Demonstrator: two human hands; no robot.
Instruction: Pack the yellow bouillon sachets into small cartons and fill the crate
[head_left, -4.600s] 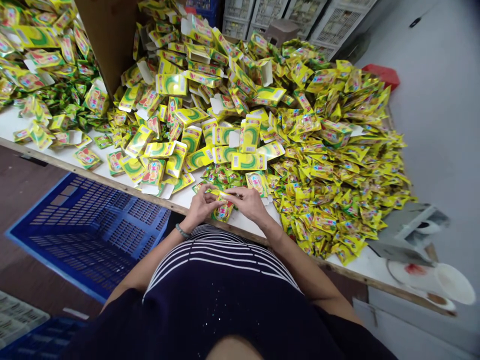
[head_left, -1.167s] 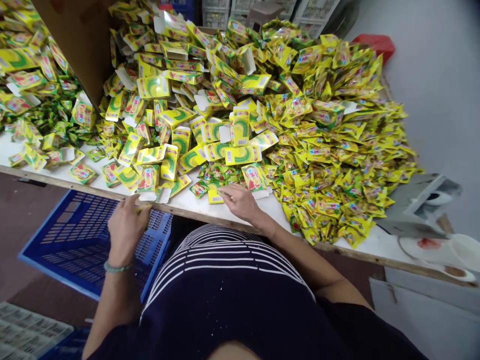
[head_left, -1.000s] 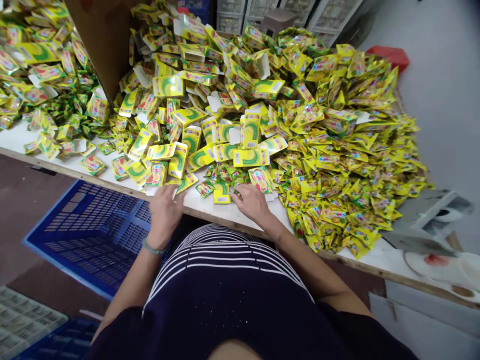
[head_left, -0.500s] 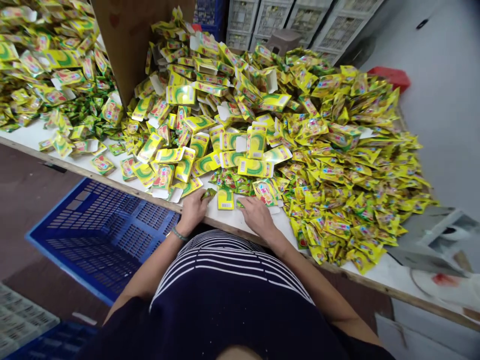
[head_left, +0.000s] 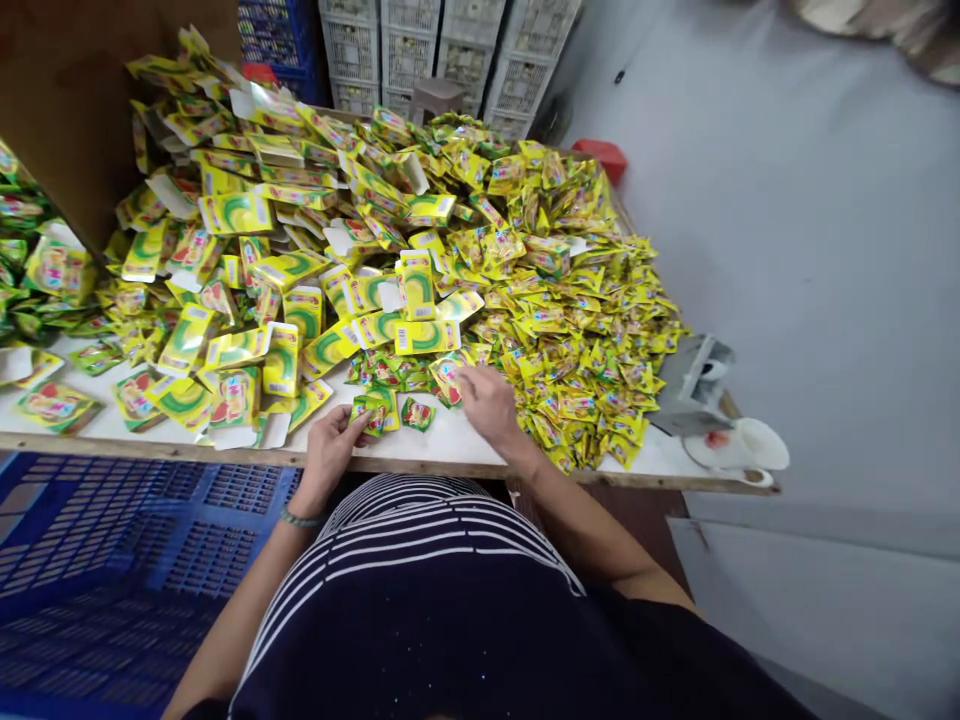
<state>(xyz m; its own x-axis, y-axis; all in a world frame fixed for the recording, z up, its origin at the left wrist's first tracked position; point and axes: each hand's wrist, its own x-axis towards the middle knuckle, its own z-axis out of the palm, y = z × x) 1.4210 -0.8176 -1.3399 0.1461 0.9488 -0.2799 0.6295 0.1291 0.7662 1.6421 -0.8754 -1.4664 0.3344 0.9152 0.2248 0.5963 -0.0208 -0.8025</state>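
Observation:
Between thumb and fingers, my left hand pinches a small green packet near the table's front edge. Partly beneath that packet lies a yellow box. Just right of it, a second green packet rests on the white table. My right hand is closed at the lower right corner of a yellow box with a red fruit picture, its fingertips on or beside it; whether it grips the box is hard to tell. Behind both hands are several loose green packets.
Flat yellow boxes pile up at the back left, yellow packets at the right. A cardboard divider stands at the left. Below the front edge is a blue crate. A grey device sits at the right end.
The view has shifted to the right. My left hand has lifted a green packet over the yellow box. My right hand has moved off the table surface to the fruit-picture box, leaving a green packet lying.

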